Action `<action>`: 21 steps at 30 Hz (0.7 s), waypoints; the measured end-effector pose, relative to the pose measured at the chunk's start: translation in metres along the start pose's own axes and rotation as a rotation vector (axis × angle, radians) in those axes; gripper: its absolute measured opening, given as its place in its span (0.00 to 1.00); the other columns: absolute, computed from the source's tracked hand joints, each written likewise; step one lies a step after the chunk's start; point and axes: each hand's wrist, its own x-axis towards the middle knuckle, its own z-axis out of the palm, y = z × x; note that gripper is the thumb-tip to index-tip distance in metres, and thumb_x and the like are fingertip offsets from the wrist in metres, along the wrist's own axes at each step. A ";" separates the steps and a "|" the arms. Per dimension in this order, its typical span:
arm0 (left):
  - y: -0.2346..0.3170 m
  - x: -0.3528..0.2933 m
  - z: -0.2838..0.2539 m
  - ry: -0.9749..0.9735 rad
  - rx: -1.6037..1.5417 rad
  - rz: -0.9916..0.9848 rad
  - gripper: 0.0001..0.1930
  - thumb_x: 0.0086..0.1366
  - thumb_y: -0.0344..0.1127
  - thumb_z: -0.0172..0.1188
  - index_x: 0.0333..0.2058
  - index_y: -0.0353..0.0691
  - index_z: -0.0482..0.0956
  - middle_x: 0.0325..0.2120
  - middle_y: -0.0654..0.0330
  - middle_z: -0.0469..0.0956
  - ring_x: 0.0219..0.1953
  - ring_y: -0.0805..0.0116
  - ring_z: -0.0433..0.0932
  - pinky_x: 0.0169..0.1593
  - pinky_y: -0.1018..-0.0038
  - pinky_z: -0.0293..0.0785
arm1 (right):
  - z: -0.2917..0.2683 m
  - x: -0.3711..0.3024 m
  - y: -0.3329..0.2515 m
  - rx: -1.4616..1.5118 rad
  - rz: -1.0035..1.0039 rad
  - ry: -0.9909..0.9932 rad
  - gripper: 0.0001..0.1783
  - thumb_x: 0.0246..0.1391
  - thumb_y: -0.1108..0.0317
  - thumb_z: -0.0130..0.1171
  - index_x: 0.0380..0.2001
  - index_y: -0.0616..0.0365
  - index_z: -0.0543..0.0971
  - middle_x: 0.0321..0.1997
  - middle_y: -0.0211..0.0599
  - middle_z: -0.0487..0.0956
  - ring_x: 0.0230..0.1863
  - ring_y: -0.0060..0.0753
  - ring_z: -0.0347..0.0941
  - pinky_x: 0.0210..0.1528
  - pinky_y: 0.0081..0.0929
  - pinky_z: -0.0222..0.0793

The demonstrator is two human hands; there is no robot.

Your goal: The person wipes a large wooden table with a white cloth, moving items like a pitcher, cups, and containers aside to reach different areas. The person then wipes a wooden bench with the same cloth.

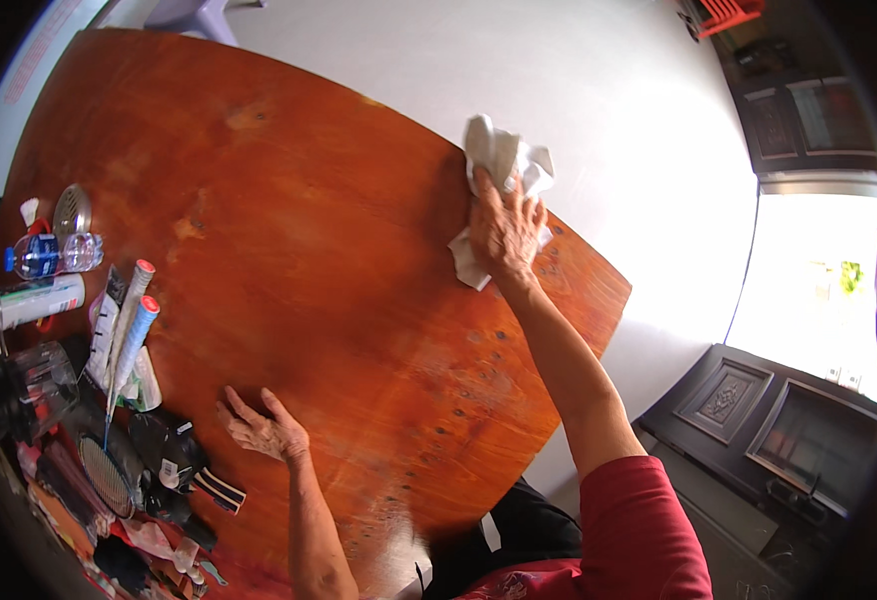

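A crumpled white cloth point(499, 150) lies over the far right edge of a reddish-brown wooden table point(289, 230), part of it hanging past the edge. My right hand point(507, 228) rests on top with its fingers pressed into the folds, the arm stretched out. Nothing is in my left hand point(267, 428), which is at the near left part of the tabletop with fingers apart. I cannot tell whether its palm touches the wood. Two badminton rackets, their handles point(137, 335) pointing away from me, lie just beyond it.
Along the left side sit a plastic water bottle point(54, 255), a white can point(41, 300), a round metal grille point(73, 210), a black bag point(164, 445) and piled small items. A purple stool point(194, 18) stands beyond the table. Dark carved doors point(724, 400) are at the right.
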 end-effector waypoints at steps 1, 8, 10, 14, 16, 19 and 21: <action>-0.001 -0.001 0.002 0.003 0.014 -0.015 0.31 0.67 0.59 0.45 0.63 0.48 0.61 0.63 0.49 0.56 0.64 0.51 0.57 0.60 0.51 0.57 | -0.006 -0.015 0.025 -0.017 0.066 -0.028 0.28 0.57 0.58 0.49 0.63 0.34 0.64 0.64 0.54 0.62 0.63 0.61 0.57 0.65 0.59 0.44; -0.003 -0.004 0.011 0.016 0.055 -0.050 0.31 0.67 0.59 0.45 0.63 0.50 0.61 0.62 0.50 0.58 0.64 0.52 0.57 0.61 0.53 0.56 | -0.046 -0.128 0.175 -0.127 0.459 -0.071 0.28 0.58 0.59 0.46 0.63 0.39 0.63 0.63 0.56 0.64 0.64 0.60 0.57 0.66 0.55 0.44; -0.011 -0.001 0.014 0.076 0.023 0.032 0.31 0.66 0.57 0.49 0.63 0.47 0.61 0.60 0.45 0.60 0.62 0.49 0.59 0.61 0.52 0.57 | -0.049 -0.149 0.180 -0.142 0.415 -0.062 0.28 0.58 0.59 0.47 0.63 0.40 0.63 0.61 0.57 0.66 0.63 0.60 0.58 0.66 0.53 0.46; -0.019 -0.019 -0.004 -0.025 -0.194 0.063 0.34 0.65 0.56 0.50 0.64 0.44 0.59 0.63 0.41 0.54 0.65 0.43 0.54 0.64 0.52 0.52 | -0.057 -0.189 0.132 -0.138 0.111 -0.211 0.28 0.56 0.58 0.50 0.62 0.40 0.66 0.59 0.58 0.67 0.61 0.56 0.61 0.67 0.51 0.44; -0.017 -0.042 -0.022 -0.039 -0.196 -0.002 0.34 0.65 0.55 0.51 0.65 0.44 0.58 0.64 0.41 0.52 0.65 0.44 0.51 0.64 0.52 0.50 | -0.072 -0.210 0.086 -0.038 -0.097 -0.218 0.28 0.53 0.60 0.54 0.60 0.43 0.69 0.60 0.51 0.67 0.62 0.56 0.59 0.67 0.53 0.43; -0.050 -0.071 -0.031 -0.029 -0.226 -0.070 0.33 0.66 0.54 0.50 0.64 0.46 0.57 0.64 0.43 0.51 0.65 0.46 0.51 0.64 0.52 0.49 | -0.076 -0.235 0.007 0.230 -0.440 -0.167 0.27 0.43 0.64 0.63 0.52 0.40 0.77 0.56 0.40 0.69 0.59 0.49 0.62 0.65 0.55 0.48; -0.068 -0.091 -0.035 -0.051 -0.237 -0.143 0.32 0.67 0.57 0.47 0.64 0.46 0.59 0.63 0.46 0.53 0.65 0.47 0.52 0.63 0.50 0.50 | -0.067 -0.252 -0.044 0.289 -0.586 -0.236 0.26 0.45 0.62 0.63 0.51 0.31 0.77 0.53 0.37 0.69 0.59 0.48 0.63 0.64 0.59 0.49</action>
